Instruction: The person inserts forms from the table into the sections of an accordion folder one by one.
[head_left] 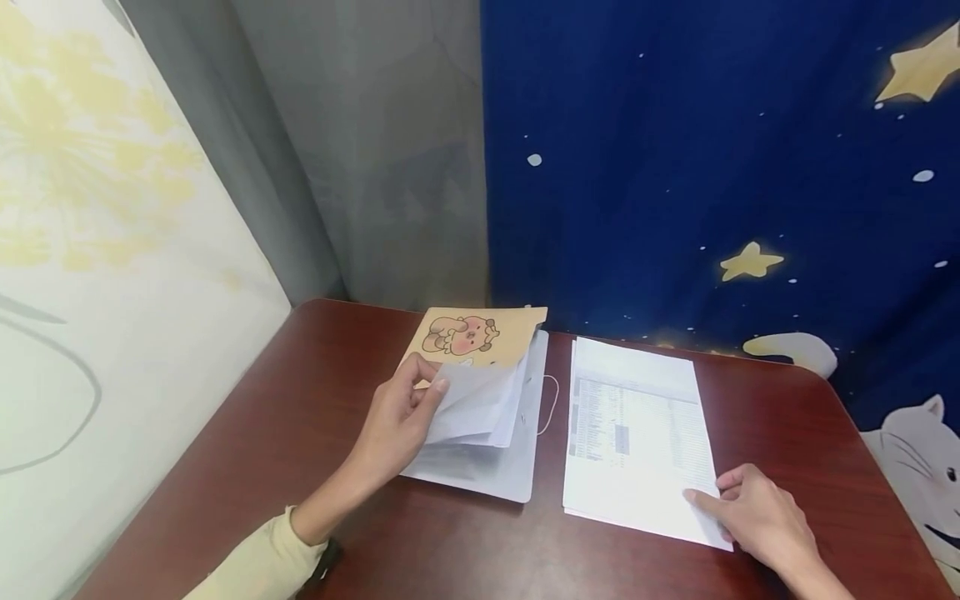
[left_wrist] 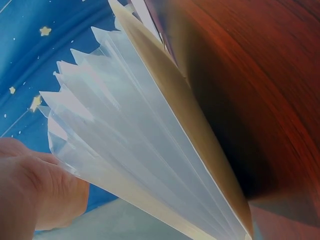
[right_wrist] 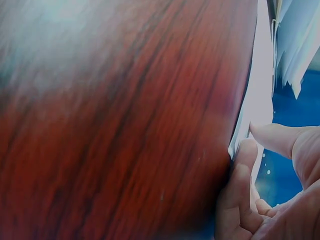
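Note:
A folder (head_left: 468,337) with a tan cover and a cartoon bear stands partly open on the table, fanning out several pale translucent pocket sheets. My left hand (head_left: 401,417) pinches the edge of these sheets between thumb and fingers. In the left wrist view the pocket sheets (left_wrist: 125,115) spread apart beside the left hand (left_wrist: 45,190). To the folder's right lies a stack of printed paper (head_left: 637,492). My right hand (head_left: 768,512) pinches its near right corner, thumb on top and fingers at the edge. The right wrist view has the right hand (right_wrist: 270,200) gripping the paper's edge (right_wrist: 257,90).
Everything lies on a dark red wood-grain table (head_left: 450,558). A thin white cord (head_left: 556,404) loops from the folder's right side. Behind the table hang a grey curtain (head_left: 390,150) and a blue starry curtain (head_left: 637,167). A pale wall (head_left: 112,275) borders the left.

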